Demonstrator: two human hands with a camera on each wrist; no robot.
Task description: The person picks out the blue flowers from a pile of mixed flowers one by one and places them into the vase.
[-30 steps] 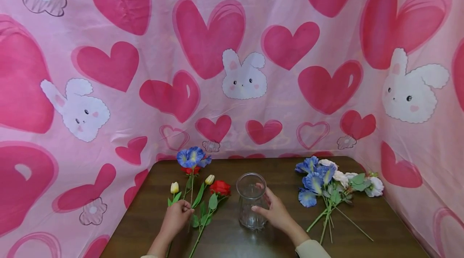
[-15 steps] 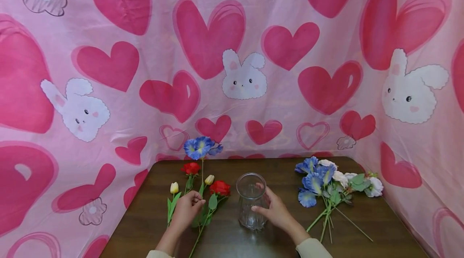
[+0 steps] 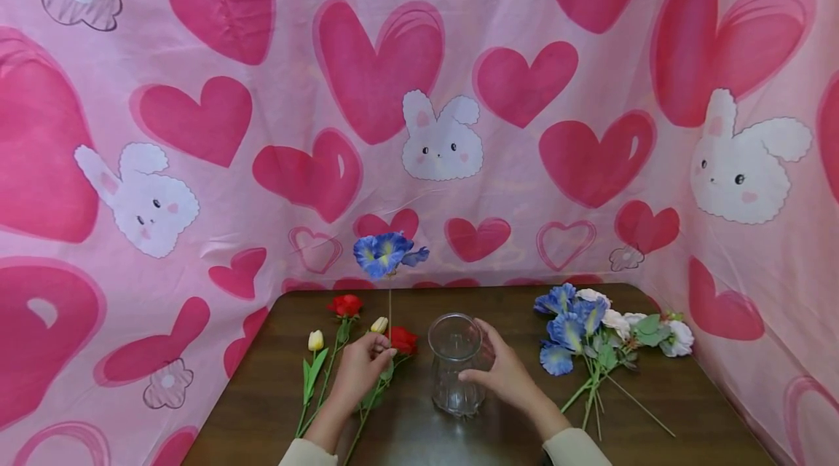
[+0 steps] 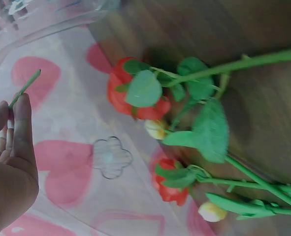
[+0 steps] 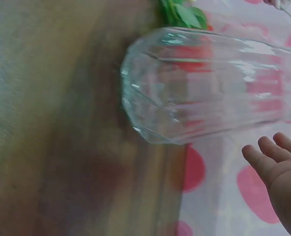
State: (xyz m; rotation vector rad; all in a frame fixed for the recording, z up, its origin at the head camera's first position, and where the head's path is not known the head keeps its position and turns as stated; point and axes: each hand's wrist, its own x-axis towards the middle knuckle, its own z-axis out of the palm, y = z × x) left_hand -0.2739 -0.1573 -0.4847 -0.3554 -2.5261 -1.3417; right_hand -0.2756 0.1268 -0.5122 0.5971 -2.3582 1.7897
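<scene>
My left hand (image 3: 359,373) pinches the thin stem of a blue iris (image 3: 382,255), which stands upright with its bloom above the table. In the left wrist view the cut end of the green stem (image 4: 28,85) pokes out past the thumb and fingers. A clear glass vase (image 3: 452,387) stands upright in the middle with nothing in it. Beside the vase's right side is my right hand (image 3: 510,381), fingers spread and relaxed. The right wrist view shows a gap between those fingertips (image 5: 253,155) and the glass vase wall (image 5: 204,93).
Left of the vase lie red roses (image 3: 345,305) and yellow-white tulips (image 3: 315,340) on the brown table (image 3: 498,444). A pile of blue irises (image 3: 566,328) and white flowers (image 3: 675,338) lies at the right. Pink heart-patterned cloth (image 3: 439,196) surrounds the table.
My left hand has lifted the blue iris and carried it rightward, closer to the vase, uncovering the roses behind. My right hand has barely shifted, its fingers a little more apart from the glass.
</scene>
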